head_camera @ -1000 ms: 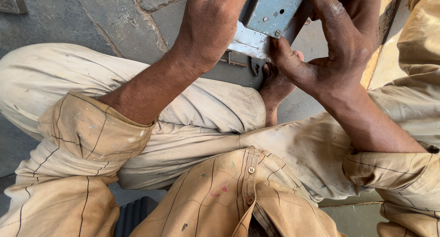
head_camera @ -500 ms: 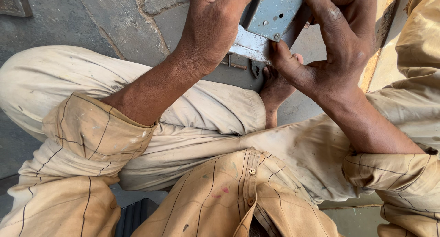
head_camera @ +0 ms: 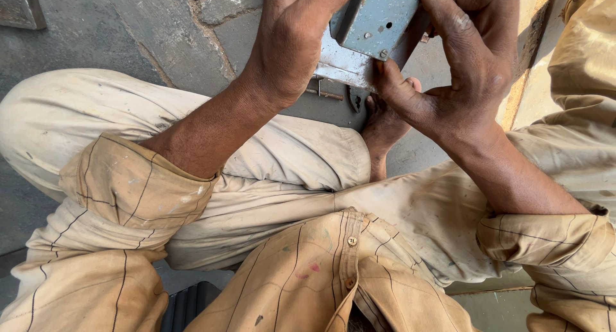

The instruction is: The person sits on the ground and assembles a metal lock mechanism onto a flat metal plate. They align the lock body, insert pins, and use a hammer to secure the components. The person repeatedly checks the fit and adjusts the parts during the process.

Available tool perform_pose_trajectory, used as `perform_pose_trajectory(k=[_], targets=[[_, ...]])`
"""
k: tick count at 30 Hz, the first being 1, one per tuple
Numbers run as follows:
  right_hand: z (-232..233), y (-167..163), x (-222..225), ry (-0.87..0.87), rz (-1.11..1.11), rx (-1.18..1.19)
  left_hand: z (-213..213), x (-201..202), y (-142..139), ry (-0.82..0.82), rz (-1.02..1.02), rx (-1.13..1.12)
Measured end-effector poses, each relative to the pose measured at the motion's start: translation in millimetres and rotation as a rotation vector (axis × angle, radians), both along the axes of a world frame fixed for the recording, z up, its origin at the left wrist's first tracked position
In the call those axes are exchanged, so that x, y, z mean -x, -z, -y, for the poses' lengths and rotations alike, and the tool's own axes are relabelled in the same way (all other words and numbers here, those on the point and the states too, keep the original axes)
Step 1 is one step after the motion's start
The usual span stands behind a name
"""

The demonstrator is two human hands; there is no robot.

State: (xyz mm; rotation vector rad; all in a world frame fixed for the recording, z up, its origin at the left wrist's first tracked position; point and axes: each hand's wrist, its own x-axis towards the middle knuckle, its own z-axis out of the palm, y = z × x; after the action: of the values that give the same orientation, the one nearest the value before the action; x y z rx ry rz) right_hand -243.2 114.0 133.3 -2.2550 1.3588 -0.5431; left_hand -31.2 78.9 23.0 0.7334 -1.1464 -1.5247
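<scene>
A grey-blue metal box (head_camera: 375, 24) with small screws and holes is held up at the top of the head view. My left hand (head_camera: 298, 40) grips its left side from above. My right hand (head_camera: 459, 62) wraps its right side, thumb pressed on the lower edge by a bare metal flange (head_camera: 340, 65). The box's top is cut off by the frame. Both hands are shut on it.
I sit cross-legged in beige trousers (head_camera: 256, 171) and a tan shirt with rolled sleeves. A bare foot (head_camera: 382, 126) lies under the box. Small metal parts (head_camera: 333, 94) lie on the grey stone floor (head_camera: 128, 30). A dark ribbed object (head_camera: 189, 306) sits at the bottom.
The box and both hands have shifted slightly up and to the right in view; my grip on it is the same.
</scene>
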Motion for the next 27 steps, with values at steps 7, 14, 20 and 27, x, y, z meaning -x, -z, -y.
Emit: perform_pose_trajectory(k=[7,14,20,27], targets=[[1.3,-0.3,-0.3,0.018,-0.064,0.052,7.1,-2.0,-25.2,0.153,-0.217,-0.095],[0.5,-4.0,1.4,-0.012,-0.031,0.005,7.3,-2.4,-22.5,0.146,-0.191,-0.11],[1.5,-0.2,5.0,-0.029,-0.04,-0.015,4.5,-0.8,-10.6,0.099,0.021,-0.121],[-0.7,3.3,8.5,-0.021,-0.044,-0.037,1.1,1.4,-4.3,0.087,-0.077,-0.074]])
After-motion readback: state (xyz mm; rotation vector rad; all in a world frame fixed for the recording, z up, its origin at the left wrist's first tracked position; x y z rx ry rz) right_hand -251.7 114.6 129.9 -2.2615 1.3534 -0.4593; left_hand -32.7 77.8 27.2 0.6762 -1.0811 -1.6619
